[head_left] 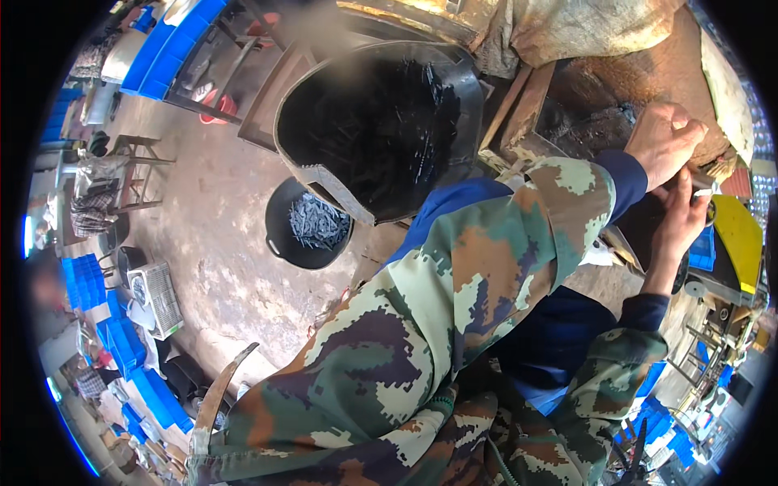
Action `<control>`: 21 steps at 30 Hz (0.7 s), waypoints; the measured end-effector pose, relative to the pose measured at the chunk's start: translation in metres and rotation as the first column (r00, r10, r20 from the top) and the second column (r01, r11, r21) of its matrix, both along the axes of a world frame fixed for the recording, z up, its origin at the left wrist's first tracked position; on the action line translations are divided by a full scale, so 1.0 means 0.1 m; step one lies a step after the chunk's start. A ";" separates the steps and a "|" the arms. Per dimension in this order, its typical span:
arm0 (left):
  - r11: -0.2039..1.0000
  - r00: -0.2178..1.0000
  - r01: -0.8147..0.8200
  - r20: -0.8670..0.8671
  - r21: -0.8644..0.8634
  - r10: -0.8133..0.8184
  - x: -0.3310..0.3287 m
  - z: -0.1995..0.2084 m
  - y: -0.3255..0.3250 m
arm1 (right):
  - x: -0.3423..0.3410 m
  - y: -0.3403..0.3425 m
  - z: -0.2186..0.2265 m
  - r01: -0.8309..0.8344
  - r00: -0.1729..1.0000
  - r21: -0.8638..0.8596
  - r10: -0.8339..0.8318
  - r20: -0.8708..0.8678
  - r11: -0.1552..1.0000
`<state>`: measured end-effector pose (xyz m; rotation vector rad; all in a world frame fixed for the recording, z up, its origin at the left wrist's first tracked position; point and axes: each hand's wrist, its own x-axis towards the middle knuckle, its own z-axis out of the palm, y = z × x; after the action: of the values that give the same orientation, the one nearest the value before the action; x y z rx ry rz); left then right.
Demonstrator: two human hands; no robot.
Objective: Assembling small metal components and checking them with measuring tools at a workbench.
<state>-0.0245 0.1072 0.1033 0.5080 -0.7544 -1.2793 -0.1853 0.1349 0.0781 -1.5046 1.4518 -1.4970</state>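
Observation:
My left hand is closed, its fingers curled in front of a rusty brown surface at the right. Just below it is my right hand, with bent fingers pressed around something small that I cannot make out. The two hands nearly touch. Beside the left wrist lies a wood-edged trough with dark, grimy material inside. A yellow and black machine part stands right of my right hand. Both arms wear camouflage sleeves with dark blue cuffs.
A large black bin with dark pieces inside stands left of my arm. Below it, a black tub holds many small grey strips. A dirty sack lies above the trough. Blue bins and a wooden stool stand farther left.

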 end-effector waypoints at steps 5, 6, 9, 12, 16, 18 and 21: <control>1.000 0.991 0.000 -0.131 0.013 0.002 -0.10 0.03 -0.02 | -0.27 -0.81 0.05 0.185 0.956 -0.045 -0.191 -0.223 0.982; 1.000 0.991 -0.003 -0.131 0.017 0.005 -0.13 0.01 -0.02 | -0.40 -0.95 0.02 0.182 0.928 -0.095 -0.203 -0.313 0.979; 1.000 0.995 -0.026 -0.101 0.013 0.028 -0.22 0.00 -0.03 | -0.63 -1.23 -0.06 0.041 0.982 0.013 -0.037 -0.187 0.999; 0.997 0.996 -0.066 -0.066 -0.047 0.063 -0.33 -0.04 -0.09 | -0.95 -1.54 -0.10 0.103 0.931 0.043 -0.081 -0.357 0.994; 0.998 0.997 -0.050 -0.057 -0.046 0.047 -0.23 -0.06 -0.10 | -0.69 -1.56 -0.12 -0.311 0.794 0.050 0.230 0.563 0.949; 0.999 0.996 -0.034 -0.087 -0.018 0.033 -0.23 -0.09 -0.13 | -0.49 -1.48 -0.07 -0.076 0.947 0.117 0.035 0.319 0.990; 1.000 0.998 0.013 -0.058 0.013 -0.013 -0.22 -0.07 -0.16 | -0.53 -1.43 -0.04 -0.024 0.991 -0.025 0.027 0.130 0.999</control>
<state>-0.0467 0.0911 0.0959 0.4759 -0.7024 -1.3066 -0.2386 -0.0077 0.0737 -1.4061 1.3384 -1.5710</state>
